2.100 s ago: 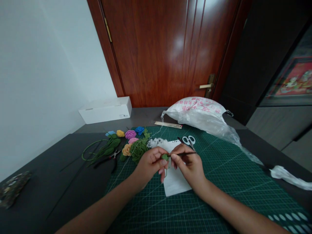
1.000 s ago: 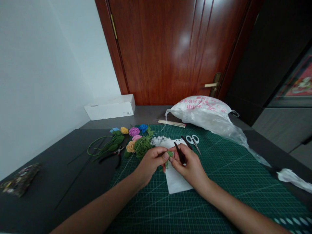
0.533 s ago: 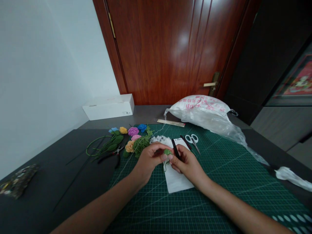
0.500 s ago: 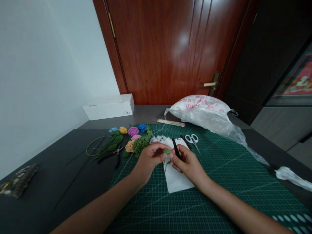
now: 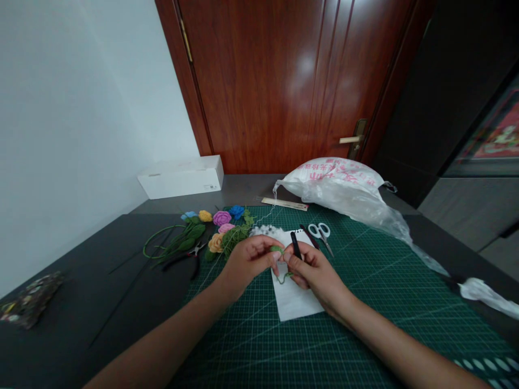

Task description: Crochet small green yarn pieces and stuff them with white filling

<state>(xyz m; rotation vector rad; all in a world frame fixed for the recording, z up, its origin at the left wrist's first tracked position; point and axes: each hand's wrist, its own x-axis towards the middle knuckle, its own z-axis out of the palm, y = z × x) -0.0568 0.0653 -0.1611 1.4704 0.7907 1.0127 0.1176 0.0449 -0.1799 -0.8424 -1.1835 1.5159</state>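
Note:
My left hand (image 5: 247,262) pinches a small green crochet piece (image 5: 277,249) at the fingertips. My right hand (image 5: 313,273) grips a black-handled crochet hook (image 5: 295,246), its tip hidden behind the fingers. The right fingers also touch the green piece. A loop of green yarn (image 5: 284,277) hangs between my hands over a white sheet of paper (image 5: 295,300). Both hands are held just above that sheet, which lies on a green cutting mat (image 5: 377,308).
Crocheted roses (image 5: 221,218) and green leaves on wire stems (image 5: 178,240) lie left of the hands, beside black pliers (image 5: 187,255). Scissors (image 5: 320,233), a wooden ruler (image 5: 284,203), a plastic bag (image 5: 336,183) and a white box (image 5: 181,177) lie beyond.
The hook now stands more upright, and the green piece sits higher in my fingers. A yarn loop shows below it, and my hands have come slightly closer together.

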